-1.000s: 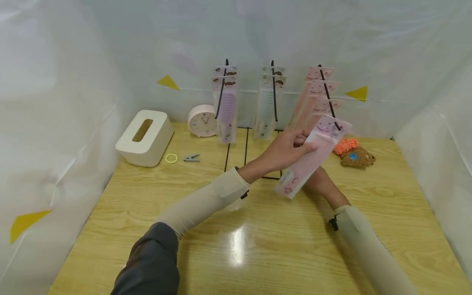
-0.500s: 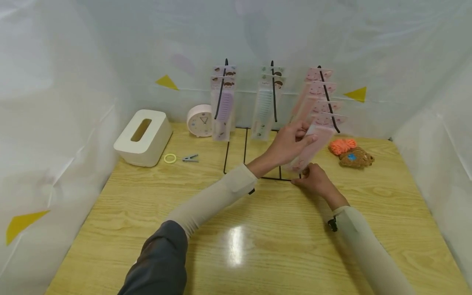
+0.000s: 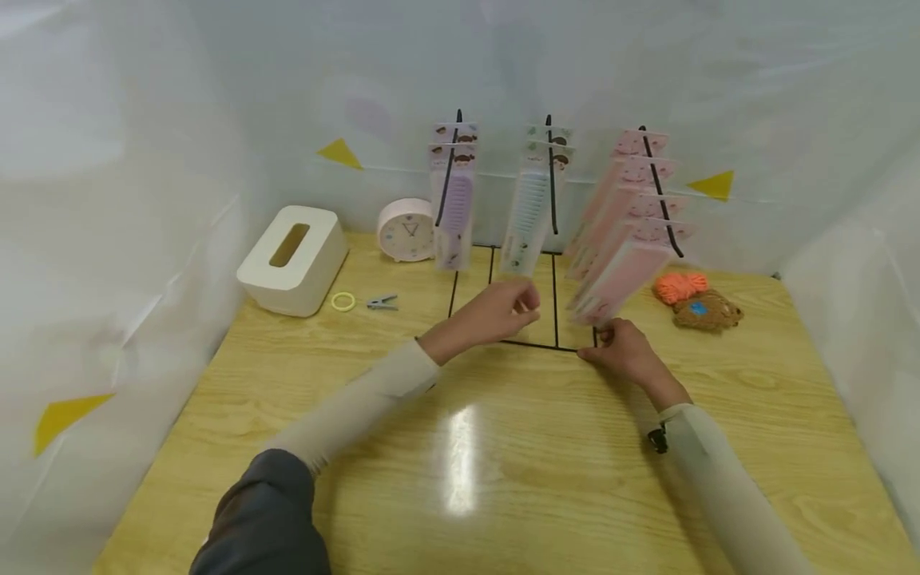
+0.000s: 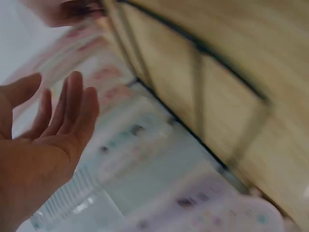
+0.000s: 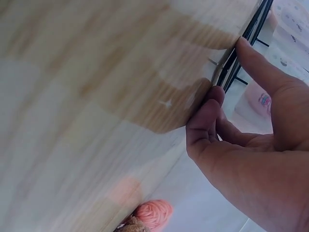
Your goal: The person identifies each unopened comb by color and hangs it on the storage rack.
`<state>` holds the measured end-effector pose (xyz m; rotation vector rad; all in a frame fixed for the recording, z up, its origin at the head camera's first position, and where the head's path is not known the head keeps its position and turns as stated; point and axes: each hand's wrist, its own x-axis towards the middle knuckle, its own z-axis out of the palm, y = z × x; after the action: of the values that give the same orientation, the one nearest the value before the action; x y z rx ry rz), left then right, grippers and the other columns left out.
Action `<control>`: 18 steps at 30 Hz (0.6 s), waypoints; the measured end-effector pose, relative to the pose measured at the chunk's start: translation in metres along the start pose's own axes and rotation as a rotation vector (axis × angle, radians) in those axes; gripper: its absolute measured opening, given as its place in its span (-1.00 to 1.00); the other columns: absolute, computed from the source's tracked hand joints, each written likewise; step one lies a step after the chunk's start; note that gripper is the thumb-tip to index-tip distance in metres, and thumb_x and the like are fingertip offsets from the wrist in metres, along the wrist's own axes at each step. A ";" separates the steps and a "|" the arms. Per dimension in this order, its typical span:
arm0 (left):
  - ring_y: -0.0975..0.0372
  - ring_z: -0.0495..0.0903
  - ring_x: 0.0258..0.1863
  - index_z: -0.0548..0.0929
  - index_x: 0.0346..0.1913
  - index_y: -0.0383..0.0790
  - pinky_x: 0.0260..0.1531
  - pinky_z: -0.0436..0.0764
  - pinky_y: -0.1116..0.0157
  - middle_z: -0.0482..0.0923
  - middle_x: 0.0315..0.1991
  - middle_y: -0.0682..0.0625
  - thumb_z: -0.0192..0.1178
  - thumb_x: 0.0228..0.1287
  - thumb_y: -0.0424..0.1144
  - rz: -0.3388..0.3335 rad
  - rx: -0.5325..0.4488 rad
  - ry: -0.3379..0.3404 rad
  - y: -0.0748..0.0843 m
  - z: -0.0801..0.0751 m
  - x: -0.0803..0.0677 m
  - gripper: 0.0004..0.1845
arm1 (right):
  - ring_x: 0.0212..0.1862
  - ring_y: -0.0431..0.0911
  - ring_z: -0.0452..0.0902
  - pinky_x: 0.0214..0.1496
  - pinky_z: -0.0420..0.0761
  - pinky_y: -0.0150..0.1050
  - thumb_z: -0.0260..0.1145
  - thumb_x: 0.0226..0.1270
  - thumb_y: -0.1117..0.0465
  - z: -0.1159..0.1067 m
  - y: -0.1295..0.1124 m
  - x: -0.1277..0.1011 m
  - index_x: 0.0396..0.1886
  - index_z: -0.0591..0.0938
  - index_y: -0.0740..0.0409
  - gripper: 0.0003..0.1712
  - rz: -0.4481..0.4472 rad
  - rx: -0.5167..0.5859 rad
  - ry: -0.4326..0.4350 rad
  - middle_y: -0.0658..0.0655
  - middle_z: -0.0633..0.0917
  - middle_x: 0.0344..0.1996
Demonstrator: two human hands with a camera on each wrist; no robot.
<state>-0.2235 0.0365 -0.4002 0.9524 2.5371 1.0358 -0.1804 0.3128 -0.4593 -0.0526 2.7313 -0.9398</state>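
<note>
A black wire display rack point(image 3: 556, 319) stands on the table, its three hooks carrying packaged combs. Purple comb packs point(image 3: 454, 209) hang at the left, green comb packs point(image 3: 528, 208) in the middle, and several pink comb packs point(image 3: 625, 275) at the right. My left hand point(image 3: 496, 310) hovers before the green packs, holding nothing; its fingers are loosely bent in the left wrist view point(image 4: 53, 130). Low at the rack's front right corner, my right hand point(image 3: 624, 347) pinches the base wire between thumb and curled fingers point(image 5: 205, 118).
A white tissue box point(image 3: 293, 259) and a round pink clock point(image 3: 406, 230) stand at the back left. Near them lie a yellow ring point(image 3: 343, 301) and a grey clip point(image 3: 382, 302). Orange yarn point(image 3: 680, 287) and a brown knitted piece point(image 3: 707, 311) lie right of the rack.
My left hand slid the front pink comb pack onto the right hook, let go and drew back to the left. My right hand has stayed at the rack's front corner.
</note>
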 end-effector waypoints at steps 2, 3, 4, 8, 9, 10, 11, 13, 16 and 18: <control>0.21 0.61 -0.06 0.60 0.04 -0.19 -0.11 0.63 0.28 0.60 -0.02 -0.01 0.17 0.48 -0.11 -0.041 0.175 -0.011 -0.022 -0.003 -0.019 -0.75 | -0.19 0.11 0.44 -0.18 0.49 -0.03 0.46 0.28 0.05 -0.002 0.002 -0.001 0.02 0.49 0.49 -0.39 -0.005 -0.004 0.000 0.37 0.54 -0.14; 0.19 0.61 -0.06 0.61 0.04 -0.19 -0.13 0.64 0.26 0.60 -0.02 -0.02 0.18 0.48 -0.12 -0.062 0.255 -0.010 -0.032 -0.004 -0.028 -0.75 | -0.26 0.07 0.39 -0.24 0.44 -0.07 0.46 0.28 0.05 -0.004 0.003 -0.002 -0.08 0.49 0.45 -0.44 -0.009 -0.008 0.003 0.31 0.51 -0.24; 0.17 0.61 -0.06 0.63 0.05 -0.20 -0.14 0.65 0.23 0.61 -0.02 -0.04 0.19 0.47 -0.13 -0.081 0.324 -0.010 -0.041 -0.005 -0.036 -0.74 | -0.31 0.04 0.35 -0.28 0.40 -0.10 0.47 0.27 0.06 -0.005 0.005 -0.004 -0.15 0.47 0.41 -0.49 -0.013 -0.010 0.007 0.26 0.48 -0.32; 0.13 0.59 -0.11 0.70 -0.01 -0.20 -0.18 0.66 0.18 0.60 -0.09 -0.05 0.21 0.45 -0.15 -0.112 0.429 -0.002 -0.067 -0.004 -0.057 -0.78 | -0.45 -0.04 0.18 -0.37 0.20 -0.15 0.48 0.25 0.10 -0.009 0.011 -0.010 -0.31 0.35 0.30 -0.51 -0.024 -0.010 0.016 0.11 0.28 -0.51; 0.14 0.58 -0.12 0.72 -0.02 -0.19 -0.19 0.65 0.18 0.60 -0.09 -0.04 0.22 0.44 -0.17 -0.108 0.423 -0.002 -0.070 -0.004 -0.059 -0.79 | -0.44 -0.04 0.18 -0.38 0.20 -0.15 0.49 0.25 0.10 -0.010 0.012 -0.011 -0.29 0.37 0.31 -0.51 -0.032 -0.009 0.019 0.10 0.29 -0.51; 0.15 0.58 -0.13 0.73 -0.03 -0.18 -0.18 0.65 0.18 0.60 -0.10 -0.03 0.23 0.43 -0.17 -0.102 0.418 -0.002 -0.073 -0.003 -0.061 -0.79 | -0.44 -0.04 0.19 -0.38 0.21 -0.15 0.49 0.25 0.10 -0.010 0.013 -0.012 -0.25 0.39 0.32 -0.51 -0.037 -0.007 0.021 0.10 0.30 -0.50; 0.15 0.57 -0.14 0.74 -0.03 -0.17 -0.18 0.64 0.19 0.60 -0.11 -0.02 0.24 0.43 -0.17 -0.096 0.411 -0.002 -0.075 -0.003 -0.062 -0.80 | -0.43 -0.03 0.20 -0.37 0.21 -0.14 0.49 0.25 0.09 -0.011 0.014 -0.013 -0.21 0.40 0.33 -0.50 -0.041 -0.006 0.023 0.11 0.31 -0.49; 0.16 0.57 -0.15 0.75 -0.04 -0.16 -0.16 0.63 0.19 0.60 -0.11 -0.01 0.26 0.41 -0.18 -0.076 0.409 -0.001 -0.077 -0.003 -0.063 -0.81 | -0.40 -0.03 0.22 -0.37 0.22 -0.14 0.49 0.25 0.07 -0.011 0.015 -0.013 -0.16 0.41 0.35 -0.48 -0.048 -0.002 0.027 0.12 0.33 -0.46; 0.16 0.57 -0.15 0.76 -0.06 -0.16 -0.15 0.63 0.21 0.60 -0.12 -0.01 0.26 0.40 -0.22 -0.052 0.404 0.002 -0.078 -0.002 -0.062 -0.83 | -0.44 -0.04 0.19 -0.39 0.20 -0.15 0.49 0.25 0.06 -0.011 0.016 -0.014 -0.22 0.39 0.33 -0.48 -0.039 0.005 0.022 0.10 0.30 -0.50; 0.16 0.57 -0.14 0.76 -0.09 -0.16 -0.15 0.63 0.22 0.59 -0.14 -0.01 0.26 0.40 -0.25 -0.041 0.408 0.006 -0.079 -0.001 -0.061 -0.86 | -0.47 -0.06 0.16 -0.40 0.19 -0.16 0.49 0.25 0.06 -0.010 0.017 -0.014 -0.29 0.36 0.30 -0.48 -0.029 0.008 0.017 0.08 0.26 -0.54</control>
<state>-0.2155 -0.0461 -0.4555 0.9856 2.8178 0.5154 -0.1687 0.3338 -0.4584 -0.0832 2.7494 -0.9635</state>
